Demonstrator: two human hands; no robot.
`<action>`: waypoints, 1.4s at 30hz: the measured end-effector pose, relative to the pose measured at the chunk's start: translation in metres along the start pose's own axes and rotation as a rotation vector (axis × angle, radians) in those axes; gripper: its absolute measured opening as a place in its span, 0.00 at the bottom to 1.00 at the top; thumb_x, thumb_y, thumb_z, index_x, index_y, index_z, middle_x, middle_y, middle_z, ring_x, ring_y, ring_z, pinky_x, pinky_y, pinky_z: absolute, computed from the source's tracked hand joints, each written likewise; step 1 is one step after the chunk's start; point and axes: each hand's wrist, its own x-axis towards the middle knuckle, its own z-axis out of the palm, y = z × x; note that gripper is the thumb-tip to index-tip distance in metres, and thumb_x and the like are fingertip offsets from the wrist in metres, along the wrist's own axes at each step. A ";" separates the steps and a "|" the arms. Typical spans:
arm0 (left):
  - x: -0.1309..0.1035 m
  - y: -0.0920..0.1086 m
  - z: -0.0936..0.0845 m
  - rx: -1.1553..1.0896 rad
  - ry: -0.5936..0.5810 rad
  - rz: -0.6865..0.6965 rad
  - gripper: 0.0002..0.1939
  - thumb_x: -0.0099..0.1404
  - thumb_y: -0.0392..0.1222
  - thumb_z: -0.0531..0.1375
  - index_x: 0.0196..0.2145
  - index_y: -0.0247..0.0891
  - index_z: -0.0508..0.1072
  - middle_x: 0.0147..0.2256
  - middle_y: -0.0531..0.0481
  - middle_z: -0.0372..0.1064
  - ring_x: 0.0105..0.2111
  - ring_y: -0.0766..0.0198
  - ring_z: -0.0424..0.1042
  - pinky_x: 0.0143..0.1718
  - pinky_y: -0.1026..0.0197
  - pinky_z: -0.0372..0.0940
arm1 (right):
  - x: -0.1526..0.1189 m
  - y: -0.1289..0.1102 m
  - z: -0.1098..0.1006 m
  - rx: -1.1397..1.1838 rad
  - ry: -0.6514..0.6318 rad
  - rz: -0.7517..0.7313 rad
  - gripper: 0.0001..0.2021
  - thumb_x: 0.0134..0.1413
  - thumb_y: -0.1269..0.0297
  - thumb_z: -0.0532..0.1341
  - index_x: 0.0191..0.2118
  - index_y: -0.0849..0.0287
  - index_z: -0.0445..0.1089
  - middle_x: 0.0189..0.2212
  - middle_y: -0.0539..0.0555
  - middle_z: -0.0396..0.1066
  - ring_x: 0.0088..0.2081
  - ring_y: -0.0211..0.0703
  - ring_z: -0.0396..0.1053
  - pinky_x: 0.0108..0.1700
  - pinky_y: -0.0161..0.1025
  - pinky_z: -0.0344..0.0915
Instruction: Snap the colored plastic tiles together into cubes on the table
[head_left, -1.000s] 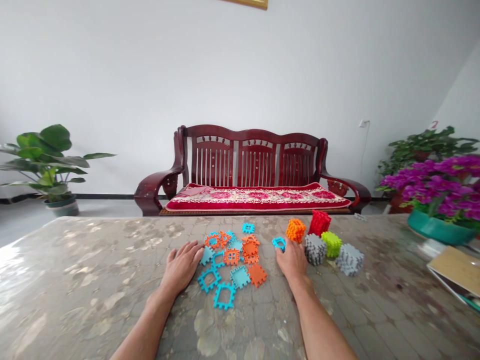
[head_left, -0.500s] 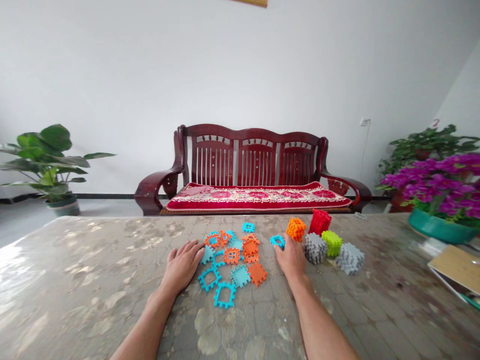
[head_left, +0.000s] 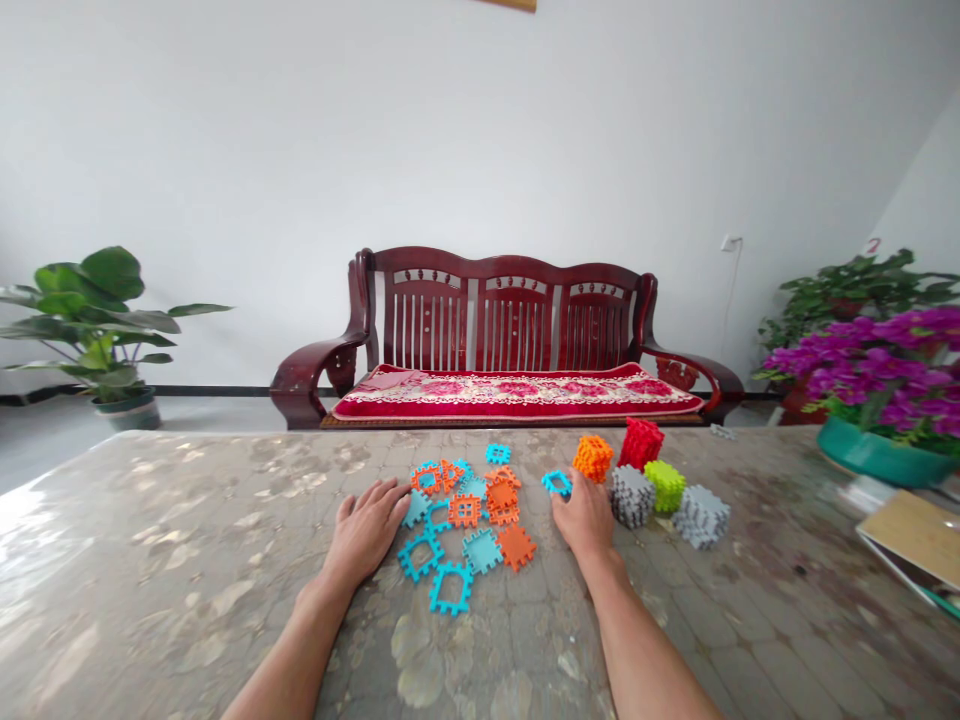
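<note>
My left hand (head_left: 367,530) lies flat on the table, fingers stretched out, its fingertips beside a pale blue notched interlocking tile (head_left: 415,508). That tile is at the left edge of a loose spread of blue and orange tiles, some solid like the orange tile (head_left: 516,547), others with cut-out middles like the blue frame tile (head_left: 451,588). To the right of the spread, my right hand (head_left: 586,518) has its thumb and fingers closed at a small blue tile (head_left: 556,483), which shows at their left side. The fingertips are partly hidden by the hand.
Tile stacks stand just right of my right hand: orange (head_left: 592,458), red (head_left: 641,443), lime green (head_left: 664,486), and two grey stacks (head_left: 632,496). A flower planter (head_left: 885,450) and a brown folder (head_left: 911,530) occupy the table's right side. Beyond is a wooden bench (head_left: 517,310).
</note>
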 end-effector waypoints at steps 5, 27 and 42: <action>0.000 -0.002 0.003 0.012 0.016 0.001 0.24 0.74 0.51 0.43 0.58 0.53 0.71 0.64 0.51 0.64 0.66 0.54 0.57 0.65 0.41 0.47 | -0.001 -0.003 -0.004 -0.040 -0.008 0.011 0.21 0.59 0.60 0.59 0.57 0.61 0.69 0.45 0.61 0.76 0.50 0.53 0.69 0.52 0.41 0.58; 0.000 0.001 0.000 0.001 -0.008 -0.017 0.23 0.74 0.49 0.43 0.59 0.52 0.70 0.64 0.49 0.63 0.66 0.54 0.57 0.66 0.39 0.45 | 0.018 -0.060 0.012 0.167 0.022 -0.285 0.19 0.60 0.65 0.58 0.57 0.55 0.70 0.54 0.56 0.73 0.55 0.48 0.66 0.58 0.42 0.58; -0.001 -0.003 0.007 0.005 0.052 0.015 0.23 0.74 0.50 0.43 0.58 0.52 0.71 0.63 0.49 0.65 0.65 0.54 0.59 0.65 0.41 0.47 | 0.074 -0.106 0.026 0.033 -0.285 -0.256 0.24 0.52 0.65 0.63 0.57 0.56 0.69 0.51 0.59 0.75 0.53 0.51 0.71 0.50 0.41 0.64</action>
